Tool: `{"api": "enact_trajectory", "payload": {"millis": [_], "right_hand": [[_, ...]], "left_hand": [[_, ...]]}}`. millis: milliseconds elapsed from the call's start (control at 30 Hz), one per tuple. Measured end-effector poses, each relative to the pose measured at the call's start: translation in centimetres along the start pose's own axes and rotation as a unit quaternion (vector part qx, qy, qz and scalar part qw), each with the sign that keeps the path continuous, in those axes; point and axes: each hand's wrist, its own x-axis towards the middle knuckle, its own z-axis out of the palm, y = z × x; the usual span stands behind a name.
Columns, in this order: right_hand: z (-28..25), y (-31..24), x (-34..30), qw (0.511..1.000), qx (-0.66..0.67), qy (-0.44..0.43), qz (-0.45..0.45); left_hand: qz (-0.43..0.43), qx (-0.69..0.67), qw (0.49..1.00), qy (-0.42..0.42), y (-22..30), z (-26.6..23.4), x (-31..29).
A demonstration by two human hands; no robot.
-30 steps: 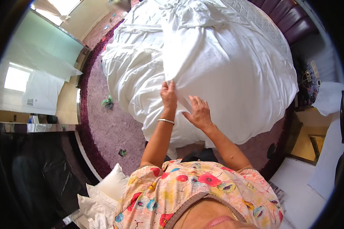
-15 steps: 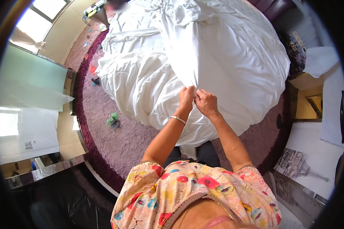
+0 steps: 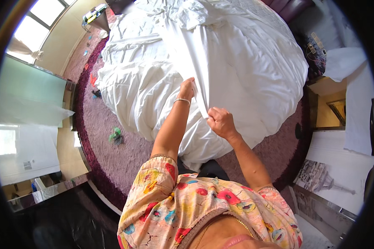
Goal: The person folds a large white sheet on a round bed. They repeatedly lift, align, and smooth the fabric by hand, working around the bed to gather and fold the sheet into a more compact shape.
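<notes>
A large white sheet [image 3: 245, 74] spreads in wrinkles over a round bed and hangs down its near side. My right hand [image 3: 221, 123] is closed on a gathered edge of it, which is drawn taut toward me. My left hand [image 3: 187, 88] is closed on the same cloth a little farther up and to the left; its fingertips are partly hidden. Between the two hands the cloth runs in a narrow stretched fold. At the far side the sheet is bunched in a heap, next to a bare quilted part of the mattress [image 3: 278, 31].
A round purple rug [image 3: 99, 118] lies under the bed, with a green crumpled thing [image 3: 116, 135] and small coloured scraps at left. A cone-shaped side table [image 3: 97, 18] stands far left. At right are a wooden drawer unit [image 3: 330, 106], cables and a white board with a tower picture [image 3: 328, 180].
My hands have parted: the left has moved up and left along the cloth, the right slightly down and toward me. The view has shifted a little.
</notes>
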Motion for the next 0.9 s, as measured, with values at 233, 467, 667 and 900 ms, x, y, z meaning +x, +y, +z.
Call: {"api": "enact_trajectory", "payload": {"millis": [233, 467, 667, 900], "right_hand": [[6.1, 3.7, 0.8, 0.985, -0.132, -0.019, 0.112], [15.0, -4.4, 12.9, 0.982, -0.134, 0.049, 0.126], [19.9, -4.1, 18.0, 0.98, -0.116, 0.12, 0.113], [17.7, -5.7, 19.1, 0.977, -0.111, 0.115, 0.139]], "left_hand": [[0.262, -0.018, 0.964, 0.032, 7.3, -1.5, -5.1], [0.187, 0.008, 0.979, -0.085, 8.5, -8.7, -4.1], [0.182, 0.218, 0.942, -0.179, 14.1, -13.5, -1.3], [0.389, 0.465, 0.781, -0.149, 15.4, -18.6, 4.5]]}}
